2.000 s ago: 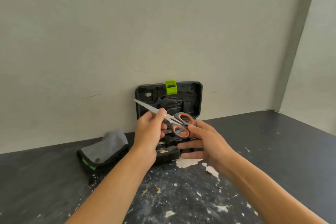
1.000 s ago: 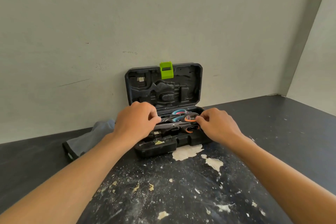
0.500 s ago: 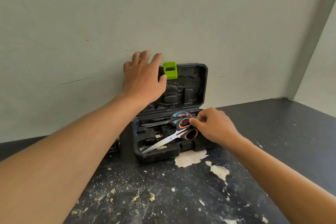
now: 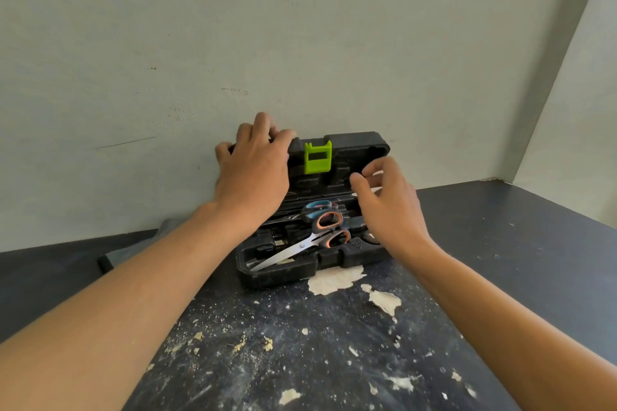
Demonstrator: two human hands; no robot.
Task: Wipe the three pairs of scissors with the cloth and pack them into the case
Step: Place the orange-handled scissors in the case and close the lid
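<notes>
Open case (image 4: 354, 143) holds scissors (image 4: 300, 248) (left hand (image 4: 253, 173) grips lid; right hand (image 4: 390, 207) released).

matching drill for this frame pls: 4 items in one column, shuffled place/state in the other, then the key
Items
1. left hand
2. right hand
3. orange-handled scissors
4. green latch

States
A. lying in the case's bottom tray, blades pointing left
B. on the upright lid's top edge, middle
C. gripping the lid's top left corner
D. in front of the lid, fingers loosely curled, holding nothing

Pairs: 1-C, 2-D, 3-A, 4-B
</notes>
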